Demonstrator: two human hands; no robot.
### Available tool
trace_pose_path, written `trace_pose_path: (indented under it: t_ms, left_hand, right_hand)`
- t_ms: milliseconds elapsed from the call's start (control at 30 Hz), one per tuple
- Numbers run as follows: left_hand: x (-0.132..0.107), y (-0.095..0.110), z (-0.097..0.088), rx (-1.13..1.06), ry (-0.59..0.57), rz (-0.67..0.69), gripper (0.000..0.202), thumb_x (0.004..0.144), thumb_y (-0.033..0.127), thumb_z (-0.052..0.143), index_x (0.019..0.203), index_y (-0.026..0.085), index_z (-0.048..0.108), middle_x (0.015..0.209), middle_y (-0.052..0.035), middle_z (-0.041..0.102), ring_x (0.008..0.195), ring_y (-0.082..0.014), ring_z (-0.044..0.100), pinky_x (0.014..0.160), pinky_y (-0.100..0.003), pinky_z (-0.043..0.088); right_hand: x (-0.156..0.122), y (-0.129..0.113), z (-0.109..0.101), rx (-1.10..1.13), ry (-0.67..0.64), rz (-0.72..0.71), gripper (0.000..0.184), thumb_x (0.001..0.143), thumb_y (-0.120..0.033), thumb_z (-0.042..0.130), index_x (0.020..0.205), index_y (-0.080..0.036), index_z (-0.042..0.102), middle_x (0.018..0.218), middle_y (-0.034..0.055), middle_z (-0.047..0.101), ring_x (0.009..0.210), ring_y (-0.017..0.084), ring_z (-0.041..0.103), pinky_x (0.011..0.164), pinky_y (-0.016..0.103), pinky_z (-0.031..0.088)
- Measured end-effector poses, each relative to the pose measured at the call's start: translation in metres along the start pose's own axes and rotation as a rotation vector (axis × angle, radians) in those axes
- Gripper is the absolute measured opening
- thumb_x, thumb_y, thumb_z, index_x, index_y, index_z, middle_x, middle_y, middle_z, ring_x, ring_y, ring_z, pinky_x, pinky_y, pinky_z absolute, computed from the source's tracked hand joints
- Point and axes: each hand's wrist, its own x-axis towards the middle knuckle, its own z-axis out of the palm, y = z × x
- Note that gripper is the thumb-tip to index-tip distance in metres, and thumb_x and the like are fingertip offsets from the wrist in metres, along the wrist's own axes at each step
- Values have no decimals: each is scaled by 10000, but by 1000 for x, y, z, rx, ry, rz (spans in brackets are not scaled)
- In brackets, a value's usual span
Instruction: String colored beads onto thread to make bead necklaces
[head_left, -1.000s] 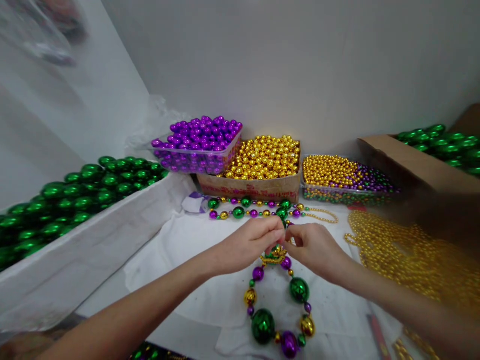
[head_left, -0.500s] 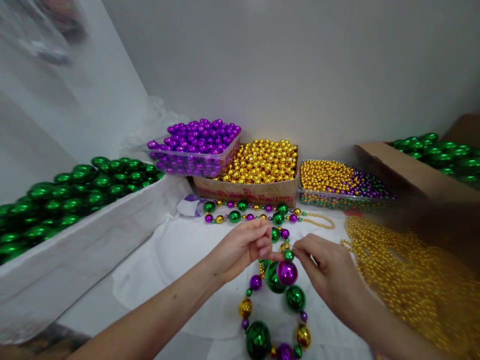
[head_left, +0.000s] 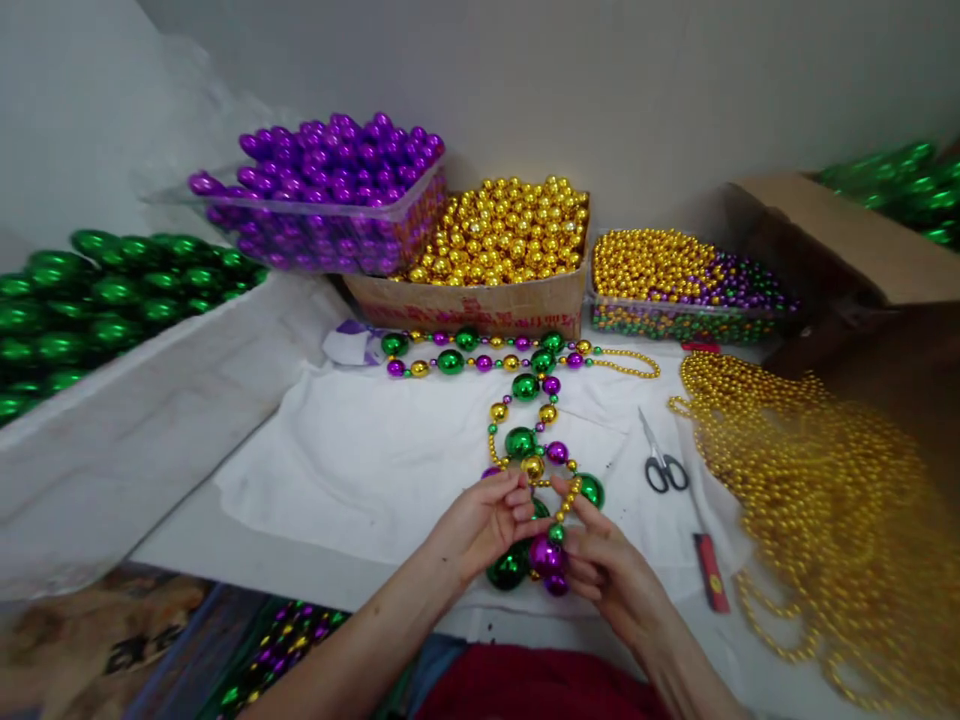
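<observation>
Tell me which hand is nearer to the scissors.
Right. The right hand is at the beaded strand, to the left of the scissors and nearer the wearer; the left hand is at the same strand, farther left.

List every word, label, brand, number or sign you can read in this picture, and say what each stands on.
No text can be read with certainty.
Cardboard box at the back: red printing across the front, too blurred to read.
Brown packaging at lower left: bold black marks, too blurred to read.
Red lighter-like item: a yellow mark, too small to make out.
</observation>
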Motion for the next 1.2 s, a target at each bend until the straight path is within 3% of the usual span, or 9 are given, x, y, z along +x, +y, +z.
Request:
trace_pose_path:
  t_ms: [100, 167, 233, 367, 500, 700, 1000, 1100, 1200]
  left_hand:
    - [-7, 0, -1, 71, 29, -123, 55, 805, 149, 563, 785, 120, 521, 536, 65, 387, 468, -57, 428, 647, -287, 531]
    - [-7, 2, 0, 176, -3, -203, 95, 757, 159, 603, 817, 110, 549, 524, 72, 388, 438, -41, 391, 562, -226, 501]
    - [-5, 4, 2, 338, -32, -257, 145, 690, 150, 627, 818, 112, 570, 498, 82, 381, 409, -34, 353, 486, -188, 456]
    - [2, 9, 10, 760, -39, -294, 128, 580, 113, 552, 705, 135, 563, 447, 76, 408, 382, -52, 361, 423, -194, 426]
    - [6, 12, 21, 1063, -192, -375, 87, 544, 105, 493, 609, 153, 526, 419, 73, 414, 381, -60, 363, 446, -228, 473]
    - [10, 18, 22, 1020, -365, -502, 44, 593, 127, 520, 555, 148, 527, 419, 73, 382, 386, -57, 337, 503, -284, 537]
    - [12, 12, -3, 838, -407, -582, 128, 668, 200, 604, 759, 120, 643, 461, 76, 379, 393, -55, 328, 463, -247, 501]
    - [11, 5, -2, 912, -396, -546, 110, 632, 198, 571, 708, 135, 620, 429, 80, 367, 372, -60, 307, 416, -218, 455]
    - [5, 2, 5, 1082, -336, -387, 51, 661, 212, 525, 652, 166, 545, 469, 70, 391, 386, -70, 331, 412, -212, 428]
  right_hand:
    - [-1, 2, 1, -406, 27, -249, 431, 781, -183, 600, 1206, -257, 603, 580, -60, 409, 495, 79, 360, 473, 182, 306]
    - [-1, 4, 0, -690, -5, -430, 305, 840, -200, 558, 1126, -242, 656, 721, 1, 557, 692, 137, 525, 653, 242, 420]
    - [-2, 6, 0, -900, -37, -555, 269, 877, -201, 520, 1102, -232, 663, 852, 43, 620, 831, 179, 569, 769, 287, 434]
    - [-7, 11, 0, -1087, -26, -682, 287, 899, -163, 474, 1114, -216, 656, 840, 64, 605, 837, 194, 575, 765, 294, 449]
    - [-9, 8, -4, -1024, 40, -679, 319, 898, -111, 447, 1095, -233, 665, 896, 61, 594, 871, 182, 571, 753, 267, 451]
    - [-8, 5, -12, -979, 59, -643, 265, 886, -121, 483, 989, -231, 702, 806, 37, 579, 847, 179, 570, 745, 264, 451]
    - [2, 7, -17, -917, -18, -608, 227, 874, -194, 521, 984, -234, 715, 881, 50, 612, 913, 191, 574, 789, 288, 450]
    - [1, 7, -25, -747, -14, -485, 189, 854, -238, 541, 905, -210, 721, 832, 41, 584, 743, 163, 569, 626, 263, 448]
    - [-10, -1, -44, -415, 144, -299, 165, 835, -270, 541, 876, -191, 680, 688, 2, 525, 521, 116, 458, 480, 242, 381]
